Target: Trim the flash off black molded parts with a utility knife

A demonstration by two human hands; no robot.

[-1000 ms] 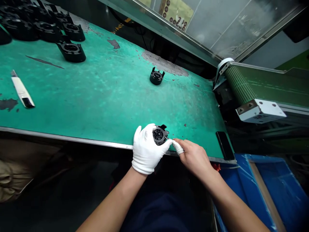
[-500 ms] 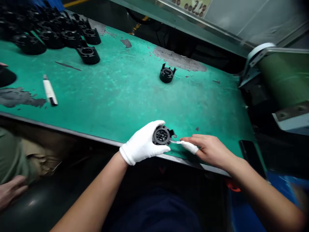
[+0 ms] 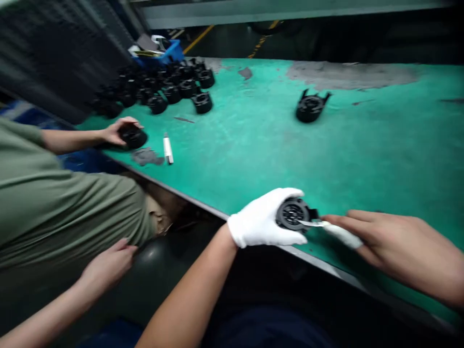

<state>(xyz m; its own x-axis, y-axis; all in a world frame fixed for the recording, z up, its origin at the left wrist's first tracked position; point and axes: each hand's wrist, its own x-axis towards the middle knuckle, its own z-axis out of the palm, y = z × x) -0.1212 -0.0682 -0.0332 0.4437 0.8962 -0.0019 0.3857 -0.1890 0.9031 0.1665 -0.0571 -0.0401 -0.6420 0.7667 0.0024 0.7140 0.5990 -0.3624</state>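
Observation:
A white glove covers my left hand (image 3: 268, 220), whose fingers and thumb are wrapped round a round black part (image 3: 293, 214) above the front edge of the green table (image 3: 232, 159). My right hand (image 3: 391, 241) is bare except for a white cover on the thumb. Between its thumb and forefinger it pinches a thin blade (image 3: 312, 223), with the tip over the face of the black part. The handle end of the blade is hidden by the fingers.
One black housing (image 3: 310, 107) with upright prongs stands farther back. A white cutter (image 3: 167, 149) lies at the left. Many black housings (image 3: 157, 102) crowd the back left, near a blue bin (image 3: 174, 52). A person's hand (image 3: 121, 131) holds another black part.
The view has swung left, bringing the neighbouring person and blue bin into sight. The blade tip has moved from the part's edge onto its face.

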